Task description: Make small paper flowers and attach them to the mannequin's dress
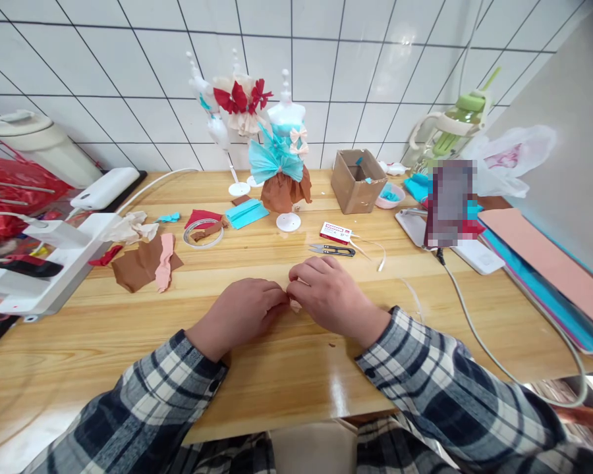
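Note:
My left hand [251,309] and my right hand [335,293] meet fingertip to fingertip low over the wooden table. Both are closed in a pinch at a small peach-coloured piece of fabric [295,305], mostly covered by the fingers. Just beyond my right hand lie black-handled thread snips [340,250] and a small red and white box [335,232] with a thin white cord. Farther back, a small white dress form [286,113] wears a turquoise and brown dress [284,189] with a big turquoise bow [275,161] and two peach bows.
At left are brown fabric scraps [138,263], a pink strip [165,263], a tape roll [203,234] and a white power strip [62,263]. A cardboard box [358,183] stands at the back. On the right are a phone [449,204], its cable [467,309] and stacked coloured sheets [548,263].

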A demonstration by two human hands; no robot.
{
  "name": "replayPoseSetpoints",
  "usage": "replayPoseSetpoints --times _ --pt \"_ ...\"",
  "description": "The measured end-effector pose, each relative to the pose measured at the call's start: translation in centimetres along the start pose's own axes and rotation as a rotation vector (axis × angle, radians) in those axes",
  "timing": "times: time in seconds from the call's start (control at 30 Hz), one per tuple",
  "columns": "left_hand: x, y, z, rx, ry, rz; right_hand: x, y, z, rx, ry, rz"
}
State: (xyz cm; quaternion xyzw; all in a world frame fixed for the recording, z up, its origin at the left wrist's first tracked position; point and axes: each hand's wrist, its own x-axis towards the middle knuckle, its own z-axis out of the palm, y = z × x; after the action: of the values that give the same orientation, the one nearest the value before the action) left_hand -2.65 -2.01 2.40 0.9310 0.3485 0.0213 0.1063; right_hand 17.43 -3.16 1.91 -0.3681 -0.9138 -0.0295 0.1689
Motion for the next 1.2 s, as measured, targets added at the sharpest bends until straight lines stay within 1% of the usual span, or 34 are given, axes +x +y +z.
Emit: replayPoseSetpoints --times 0.1,0.17,0.23,0.33,0.43,0.5,0.6,0.67,0.7,0.77,0.8,0.83,0.9,0.97,1.03,1.13,1.2 --pt "0.1 0.5 0.0 0.072 0.038 -0.103 0.2 -0.9 -0.2 -0.082 -0.022 0.039" --pt "0.1 0.8 0.0 0.087 0.077 -0.193 0.2 -1.4 -0.1 -0.078 -0.009 0.079" --pt "0.1 0.9 0.1 0.039 0.144 -0.266 0.2 -1.8 0.1 -0.021 0.028 0.142" --pt "-0.1 1.0 0.3 -0.117 0.295 -0.332 0.1 -2.3 0.5 0.142 0.134 0.281" --pt "0.0 1.1 0.3 -0.34 0.454 -0.394 0.2 -2.5 1.0 0.402 0.257 0.444" --pt "0.1 1.2 0.2 -0.506 0.521 -0.455 0.4 -2.5 1.4 0.628 0.288 0.593" --pt "0.3 1.3 0.2 -0.715 0.568 -0.524 0.9 -2.6 2.0 1.038 0.239 0.848" --pt "0.2 1.3 0.2 -0.802 0.591 -0.515 1.0 -2.6 2.2 1.323 0.194 0.938" --pt "0.2 1.3 0.3 -0.819 0.599 -0.497 1.0 -2.5 2.2 1.444 0.178 0.954" --pt "0.0 1.1 0.3 -0.787 0.606 -0.431 0.9 -2.1 2.2 1.618 0.142 0.938" --pt "-0.1 1.0 0.3 -0.743 0.6 -0.377 0.8 -1.7 2.1 1.662 0.113 0.915" --pt "-0.3 0.9 0.2 -0.687 0.586 -0.305 0.7 -1.2 2.0 1.679 0.072 0.883" --pt "-0.5 0.5 -0.1 -0.567 0.538 -0.128 0.4 -0.1 1.8 1.644 -0.037 0.792" --pt "-0.6 0.2 -0.4 -0.478 0.453 0.029 0.2 0.9 1.5 1.532 -0.126 0.667" --pt "-0.8 -0.1 -0.5 -0.433 0.349 0.117 0.1 1.7 1.2 1.381 -0.172 0.513" --pt "-0.9 -0.2 -0.5 -0.4 0.183 0.151 0.1 2.1 0.8 1.122 -0.19 0.29" --pt "-0.9 -0.2 -0.4 -0.373 0.103 0.134 0.1 2.0 0.8 0.96 -0.181 0.195"
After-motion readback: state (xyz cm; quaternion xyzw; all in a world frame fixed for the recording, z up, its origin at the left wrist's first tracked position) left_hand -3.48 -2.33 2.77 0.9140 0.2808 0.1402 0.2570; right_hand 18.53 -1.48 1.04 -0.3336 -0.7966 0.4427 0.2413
